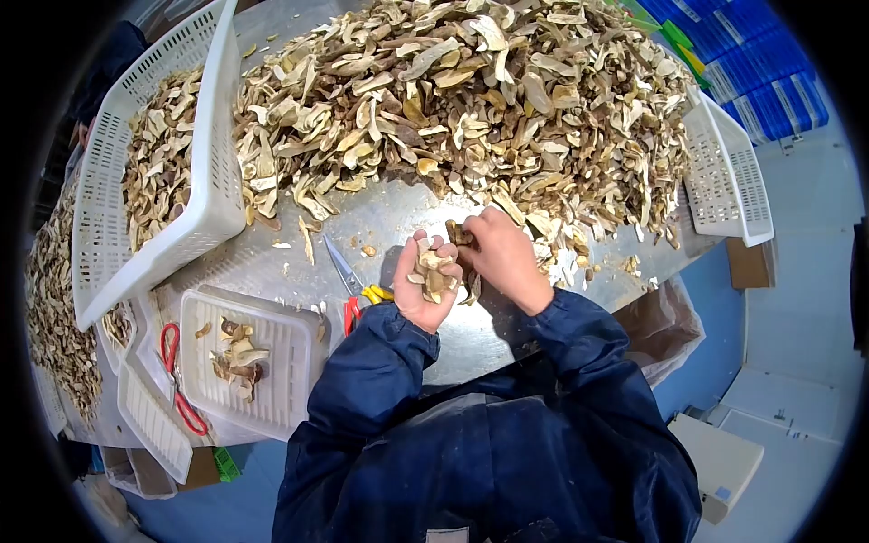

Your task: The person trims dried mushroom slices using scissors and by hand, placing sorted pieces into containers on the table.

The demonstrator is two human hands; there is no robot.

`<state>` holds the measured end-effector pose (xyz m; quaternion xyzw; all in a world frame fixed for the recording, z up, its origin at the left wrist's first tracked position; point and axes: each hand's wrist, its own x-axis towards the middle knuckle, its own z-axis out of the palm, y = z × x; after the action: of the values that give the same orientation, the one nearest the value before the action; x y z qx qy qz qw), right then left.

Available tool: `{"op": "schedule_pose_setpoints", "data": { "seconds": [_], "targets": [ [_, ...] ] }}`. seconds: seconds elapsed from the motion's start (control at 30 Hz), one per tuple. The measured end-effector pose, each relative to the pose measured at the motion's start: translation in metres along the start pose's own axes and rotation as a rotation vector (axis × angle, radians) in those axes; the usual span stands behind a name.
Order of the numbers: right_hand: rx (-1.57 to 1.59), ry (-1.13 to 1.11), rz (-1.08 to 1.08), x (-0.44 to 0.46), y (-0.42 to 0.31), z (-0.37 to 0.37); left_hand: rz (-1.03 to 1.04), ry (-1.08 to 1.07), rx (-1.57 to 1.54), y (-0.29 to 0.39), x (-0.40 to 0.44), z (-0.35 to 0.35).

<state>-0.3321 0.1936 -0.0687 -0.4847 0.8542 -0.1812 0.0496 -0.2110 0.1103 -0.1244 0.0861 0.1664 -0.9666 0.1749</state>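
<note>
Palm up, my left hand [418, 303] cups several dried mushroom slices [434, 271], pale and brown. Right beside it, my right hand [505, 256] has its fingers bent down around a brown mushroom slice [457, 233], partly hidden by the fingers. Both hands are over the metal table [398, 213], at the near edge of a big heap of dried mushroom slices [480, 100]. To the left of my left hand lie scissors [340, 264] with bare blades; red and yellow handles show near my sleeve.
A tall white perforated basket [215, 136] holding slices stands at left. Nearer is a shallow white tray [294, 362] with a few slices, beside red-handled scissors [168, 348]. Another white basket [744, 185] sits at the right edge, above a lined bin [674, 330]. Blue boxes [760, 81] are stacked behind.
</note>
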Motion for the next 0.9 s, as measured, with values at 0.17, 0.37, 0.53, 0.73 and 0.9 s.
{"op": "schedule_pose_setpoints", "data": {
  "seconds": [0.17, 0.37, 0.53, 0.73, 0.9],
  "targets": [
    [0.993, -0.239, 0.502, 0.006, 0.017, -0.014, -0.002, 0.03, 0.086, 0.0, 0.001, -0.005],
    [1.608, -0.279, 0.559, -0.011, 0.027, -0.031, -0.009, 0.178, 0.409, -0.009, -0.001, -0.001],
    [1.088, -0.304, 0.451, -0.024, 0.007, -0.036, -0.035, 0.035, 0.523, -0.015, -0.004, -0.001],
    [0.134, 0.062, -0.146, -0.041, -0.009, -0.031, -0.096, 0.107, 0.602, -0.017, -0.004, -0.005],
    [0.301, 0.158, -0.04, -0.043, 0.025, -0.049, -0.212, 0.083, 0.399, -0.011, -0.007, -0.013]
  ]
}}
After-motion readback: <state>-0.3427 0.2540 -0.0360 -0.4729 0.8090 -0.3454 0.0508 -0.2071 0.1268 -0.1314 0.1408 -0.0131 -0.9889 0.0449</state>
